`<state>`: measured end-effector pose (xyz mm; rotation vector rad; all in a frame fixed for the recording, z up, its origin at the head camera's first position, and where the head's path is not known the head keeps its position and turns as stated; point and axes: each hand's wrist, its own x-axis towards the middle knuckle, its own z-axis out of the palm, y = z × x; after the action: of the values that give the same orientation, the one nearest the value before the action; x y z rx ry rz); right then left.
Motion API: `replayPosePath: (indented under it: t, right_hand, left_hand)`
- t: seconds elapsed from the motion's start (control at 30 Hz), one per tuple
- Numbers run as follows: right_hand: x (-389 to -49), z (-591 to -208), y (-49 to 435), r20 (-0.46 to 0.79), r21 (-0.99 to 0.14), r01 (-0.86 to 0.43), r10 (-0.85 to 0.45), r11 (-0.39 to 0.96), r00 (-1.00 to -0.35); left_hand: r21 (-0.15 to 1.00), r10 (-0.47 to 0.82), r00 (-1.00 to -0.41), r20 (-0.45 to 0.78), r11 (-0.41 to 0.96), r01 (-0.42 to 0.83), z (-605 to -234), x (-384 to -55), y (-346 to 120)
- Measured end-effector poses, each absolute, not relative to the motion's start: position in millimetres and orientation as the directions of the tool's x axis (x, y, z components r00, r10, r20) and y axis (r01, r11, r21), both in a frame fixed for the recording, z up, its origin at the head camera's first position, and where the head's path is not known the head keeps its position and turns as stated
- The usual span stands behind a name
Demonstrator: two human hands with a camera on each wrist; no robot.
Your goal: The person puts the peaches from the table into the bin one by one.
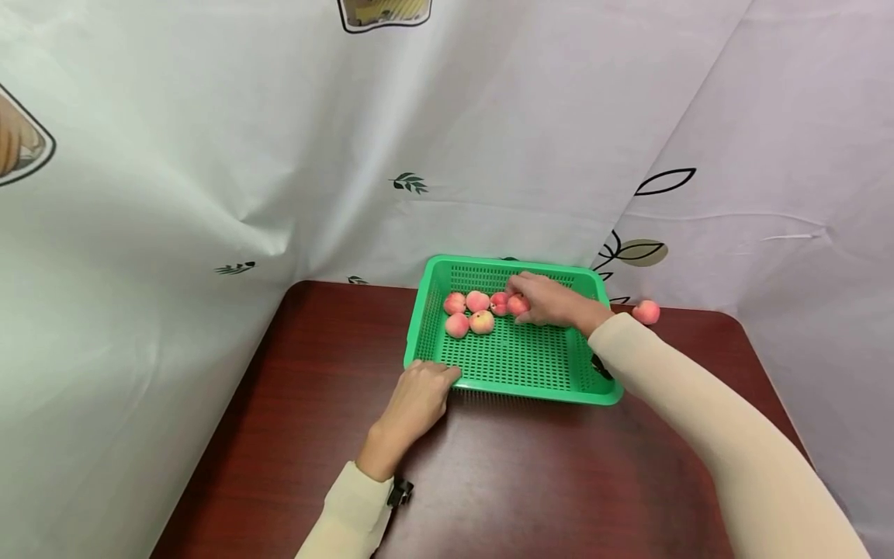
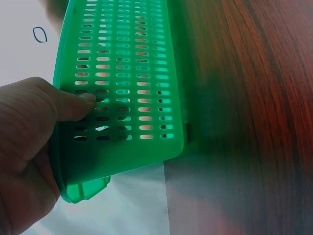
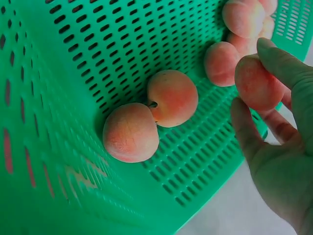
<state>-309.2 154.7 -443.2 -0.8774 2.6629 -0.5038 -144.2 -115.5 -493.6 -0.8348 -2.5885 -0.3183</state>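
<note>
A green perforated plastic basket stands on the table with several red-and-yellow peaches in its left part. At its near left corner, my left hand grips the rim; the left wrist view shows the thumb pressed on the outer wall. My right hand reaches inside from the right and holds a peach between thumb and fingers, beside the grouped ones. Two more peaches touch each other on the basket floor in the right wrist view; the right hand and forearm seem to cover them from the head.
One loose peach lies outside the basket, at the table's back right edge. The dark red wooden table extends before and left of the basket. White printed cloth hangs behind and on both sides.
</note>
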Motion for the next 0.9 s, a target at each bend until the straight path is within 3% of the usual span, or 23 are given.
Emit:
replayPosePath:
  t: [0.2, 0.4, 0.57, 0.9]
  right_hand:
    - [-310, -451, 152, -0.182, -0.332, -0.545, -0.619, 0.770, -0.764]
    - [-309, -458, 148, -0.164, -0.342, -0.587, -0.662, 0.734, -0.731]
    - [-306, -460, 139, -0.222, -0.368, -0.535, -0.631, 0.760, -0.743]
    - [-301, -465, 128, -0.255, -0.307, -0.551, -0.625, 0.776, -0.738]
  left_hand:
    - [0.084, 0.513, -0.742, 0.431, 0.796, 0.600, -495, -145, -116]
    - [0.076, 0.514, -0.735, 0.442, 0.795, 0.602, -496, -145, -117]
    - [0.080, 0.508, -0.738, 0.444, 0.798, 0.598, -495, -145, -118]
    - [0.092, 0.510, -0.733, 0.451, 0.790, 0.606, -495, -145, -117]
